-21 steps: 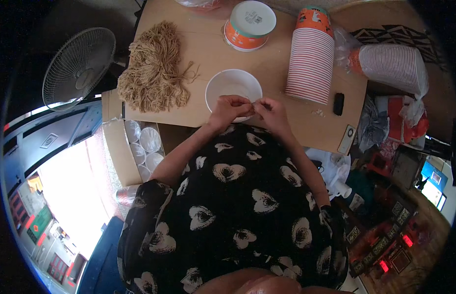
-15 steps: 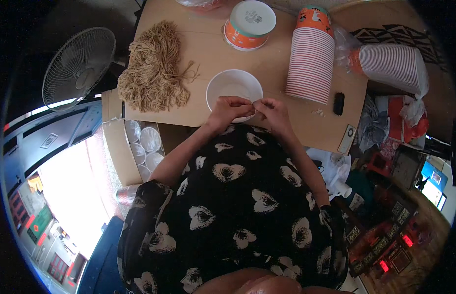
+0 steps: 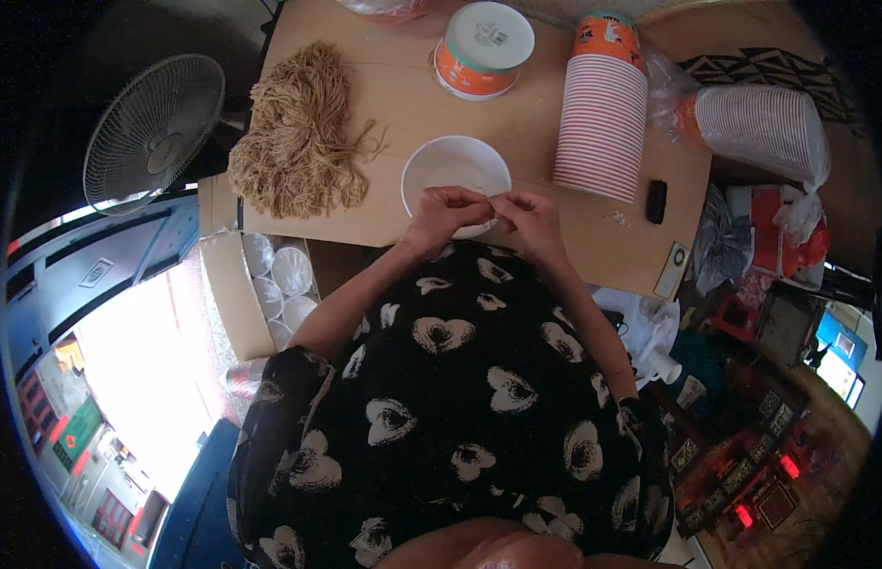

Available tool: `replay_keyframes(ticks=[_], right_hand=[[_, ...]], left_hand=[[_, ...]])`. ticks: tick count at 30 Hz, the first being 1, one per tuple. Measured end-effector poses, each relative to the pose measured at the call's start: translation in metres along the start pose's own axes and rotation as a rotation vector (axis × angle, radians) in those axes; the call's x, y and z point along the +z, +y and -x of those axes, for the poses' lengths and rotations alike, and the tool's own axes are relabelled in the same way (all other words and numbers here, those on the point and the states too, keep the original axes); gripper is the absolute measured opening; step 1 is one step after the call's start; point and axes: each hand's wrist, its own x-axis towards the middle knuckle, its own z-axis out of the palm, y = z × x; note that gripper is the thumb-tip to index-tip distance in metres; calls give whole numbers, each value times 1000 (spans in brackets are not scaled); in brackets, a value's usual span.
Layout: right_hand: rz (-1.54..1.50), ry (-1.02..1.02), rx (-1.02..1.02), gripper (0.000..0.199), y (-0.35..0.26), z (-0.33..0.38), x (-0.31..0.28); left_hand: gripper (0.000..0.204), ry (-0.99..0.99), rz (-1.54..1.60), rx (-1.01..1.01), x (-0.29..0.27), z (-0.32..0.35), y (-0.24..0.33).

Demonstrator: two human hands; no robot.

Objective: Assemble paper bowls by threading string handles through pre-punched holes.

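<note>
**Both hands pinching something small over a white bowl**

White bowl (image 3: pixel 455 175) sits on the cardboard-covered worktop (image 3: pixel 403 114), near its front edge, open side up. Inside looks white and mostly bare; can't tell if anything small lies in it. Behind it, an orange bowl with a white lid (image 3: pixel 482 47), lid on, contents hidden. To the right, a tall stack of paper cups (image 3: pixel 600 109), orange cup on top, lying tilted on the worktop. Further right, a second cup stack in a clear plastic bag (image 3: pixel 758 128), on its side. Left of the worktop's front edge, a cardboard box (image 3: pixel 261 284) holds clear plastic cups seen from above.

Left hand (image 3: pixel 441 213) and right hand (image 3: pixel 528 213) meet at the bowl's near rim, fingertips touching each other. Left fingers (image 3: pixel 467 197) curled, thumb and forefinger pressed together in a pinch. Right fingers (image 3: pixel 507 202) likewise pinched shut. What they pinch is too small to identify, maybe a thin strand.

Heap of tan string (image 3: pixel 299 142) lies on the worktop, left of the bowl, apart from the hands. Small black object (image 3: pixel 656 201) beside the cup stack. Fan (image 3: pixel 154 133) off the worktop at left.
</note>
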Motion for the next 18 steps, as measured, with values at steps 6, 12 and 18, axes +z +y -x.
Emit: replay_keyframes(ticks=[6,12,18], right_hand=[[-74,-4,5,19,-4,1,1],[37,-31,-112,16,9,-7,-4],[82,-88,-156,15,3,-4,-3]], left_hand=[[25,17,127,-57,-4,-1,-3],[25,-39,152,-94,-2,1,4],[21,-85,151,-94,-4,0,1]])
